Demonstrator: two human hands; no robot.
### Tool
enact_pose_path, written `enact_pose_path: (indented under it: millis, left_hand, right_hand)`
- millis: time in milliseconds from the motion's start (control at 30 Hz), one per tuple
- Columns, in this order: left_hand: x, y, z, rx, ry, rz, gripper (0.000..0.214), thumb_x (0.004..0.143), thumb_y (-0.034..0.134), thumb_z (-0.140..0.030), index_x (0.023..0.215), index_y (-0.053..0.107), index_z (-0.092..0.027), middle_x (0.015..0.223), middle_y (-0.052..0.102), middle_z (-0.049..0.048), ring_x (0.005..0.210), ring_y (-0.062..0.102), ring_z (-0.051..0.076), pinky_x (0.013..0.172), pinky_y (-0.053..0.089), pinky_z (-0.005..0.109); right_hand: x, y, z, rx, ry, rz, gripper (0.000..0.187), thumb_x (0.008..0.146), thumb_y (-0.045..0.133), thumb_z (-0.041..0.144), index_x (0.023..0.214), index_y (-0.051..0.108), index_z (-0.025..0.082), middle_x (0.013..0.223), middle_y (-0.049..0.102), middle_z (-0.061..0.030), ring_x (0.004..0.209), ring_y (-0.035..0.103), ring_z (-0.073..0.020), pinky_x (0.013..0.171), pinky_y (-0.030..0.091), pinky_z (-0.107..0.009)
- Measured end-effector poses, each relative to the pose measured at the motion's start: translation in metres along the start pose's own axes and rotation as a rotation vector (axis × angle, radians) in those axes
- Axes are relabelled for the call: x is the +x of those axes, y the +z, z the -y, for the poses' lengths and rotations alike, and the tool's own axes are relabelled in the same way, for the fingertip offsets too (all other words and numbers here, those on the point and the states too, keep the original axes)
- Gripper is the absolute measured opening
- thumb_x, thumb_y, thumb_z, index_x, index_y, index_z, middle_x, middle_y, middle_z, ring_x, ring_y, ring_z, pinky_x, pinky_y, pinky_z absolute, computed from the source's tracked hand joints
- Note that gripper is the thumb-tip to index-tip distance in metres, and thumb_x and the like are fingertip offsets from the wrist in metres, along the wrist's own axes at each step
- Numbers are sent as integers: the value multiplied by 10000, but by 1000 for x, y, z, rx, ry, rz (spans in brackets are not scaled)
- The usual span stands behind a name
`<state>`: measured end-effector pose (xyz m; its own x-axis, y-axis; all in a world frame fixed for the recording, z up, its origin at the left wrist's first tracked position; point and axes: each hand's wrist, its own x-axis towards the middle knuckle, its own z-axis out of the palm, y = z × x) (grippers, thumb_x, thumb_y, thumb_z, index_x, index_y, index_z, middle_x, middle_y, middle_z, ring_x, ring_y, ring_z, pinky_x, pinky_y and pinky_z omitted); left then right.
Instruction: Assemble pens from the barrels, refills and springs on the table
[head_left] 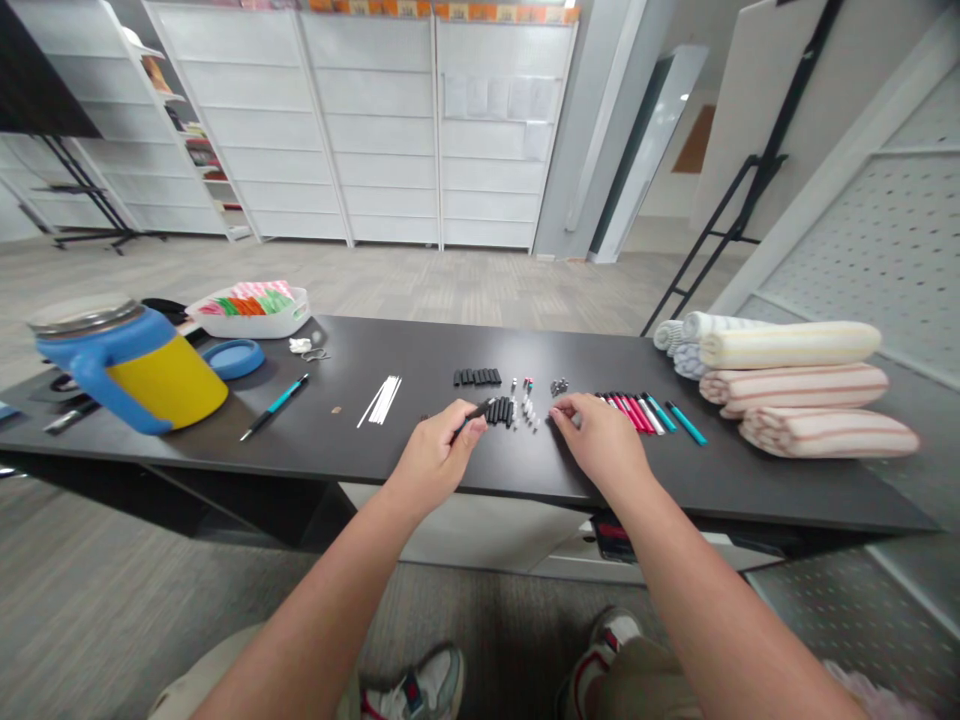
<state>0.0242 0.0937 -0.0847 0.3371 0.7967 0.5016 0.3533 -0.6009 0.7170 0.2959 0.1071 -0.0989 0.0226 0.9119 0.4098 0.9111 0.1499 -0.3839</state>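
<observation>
My left hand (431, 450) is closed around a slim black pen part (480, 411), its tip pointing to the right. Just beyond it lie a row of black pen grips (501, 411) and another row of short black pieces (477, 377). My right hand (602, 438) hovers low at the desk with thumb and forefinger pinched together; whatever is between them is too small to make out. Close to its fingertips are small clear and white parts (528, 409) and a little heap of metal pieces (559, 385). Red, white and teal pen barrels (637, 412) lie to its right.
Thin white refills (384, 400) and an assembled teal pen (276, 406) lie on the dark desk (375, 345), left of my hands. A large blue-yellow mug (150, 370), its blue lid (234, 358) and a white basket (255, 318) stand further left. Rolled towels (802, 385) are stacked at right.
</observation>
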Motion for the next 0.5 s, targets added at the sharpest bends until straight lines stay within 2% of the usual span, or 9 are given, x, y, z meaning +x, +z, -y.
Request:
enact_pose_path:
  millis: [100, 233, 333, 500]
  left_hand:
    - [3, 0, 5, 177, 80, 54, 302, 1099, 444, -413, 1068, 666, -210, 959, 689, 67, 883, 621, 227, 788, 407, 320]
    - [4, -3, 10, 489, 147, 131, 282, 1083, 496, -411, 1148, 696, -222, 948, 677, 76, 899, 586, 259, 783, 374, 359]
    - [4, -4, 7, 580, 147, 125, 237, 1067, 551, -393, 1179, 701, -248, 984, 676, 72, 931, 573, 260, 818, 361, 382]
    - [3, -2, 3, 644, 104, 76, 230, 1044, 608, -355, 1246, 688, -278, 1058, 657, 72, 988, 547, 266, 849, 374, 398]
  right_hand:
    - [-7, -5, 2, 218, 58, -23, 217, 967, 646, 402, 1002, 763, 222, 912, 774, -54, 770, 681, -217, 740, 493, -358]
    - [-21, -8, 11, 594, 138, 43, 345, 922, 705, 523, 1061, 768, 214, 903, 776, -58, 760, 682, -204, 695, 518, -330]
    - [-30, -6, 23, 776, 142, 94, 381, 895, 743, 536, 1065, 772, 196, 875, 769, -62, 724, 660, -187, 648, 509, -305]
    - [-34, -1, 38, 917, 134, 105, 364, 875, 778, 516, 1036, 786, 189, 835, 765, -61, 711, 663, -176, 641, 526, -290]
